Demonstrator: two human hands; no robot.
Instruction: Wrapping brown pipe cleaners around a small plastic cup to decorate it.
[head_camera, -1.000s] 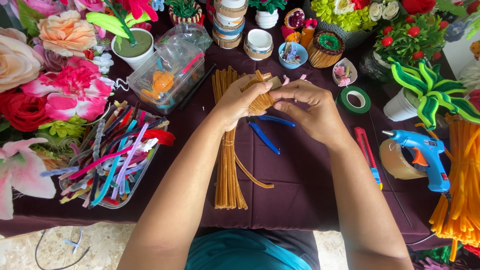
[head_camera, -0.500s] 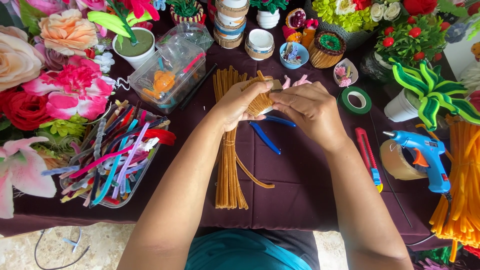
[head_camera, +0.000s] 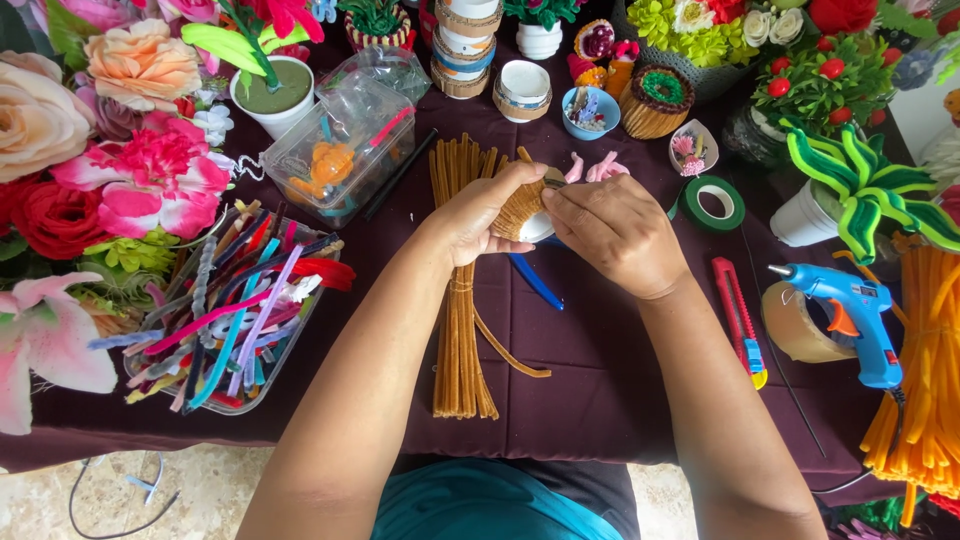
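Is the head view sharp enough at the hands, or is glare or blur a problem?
Head view: even, soft light, no hard shadows; left hand, right hand and the brown wrapped piece are sharp; faint glare on the clear plastic box; flowers at the edges look stretched by the wide lens.

Bare forearms, no sleeves; teal shirt (head_camera: 490, 505) at chest; no rings or watch.

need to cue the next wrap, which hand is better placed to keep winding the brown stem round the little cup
Right, probably. The left hand already cradles the brown-wrapped cup, steadying it, while the right hand has its fingertips at the cup's rim, free to guide the stem.
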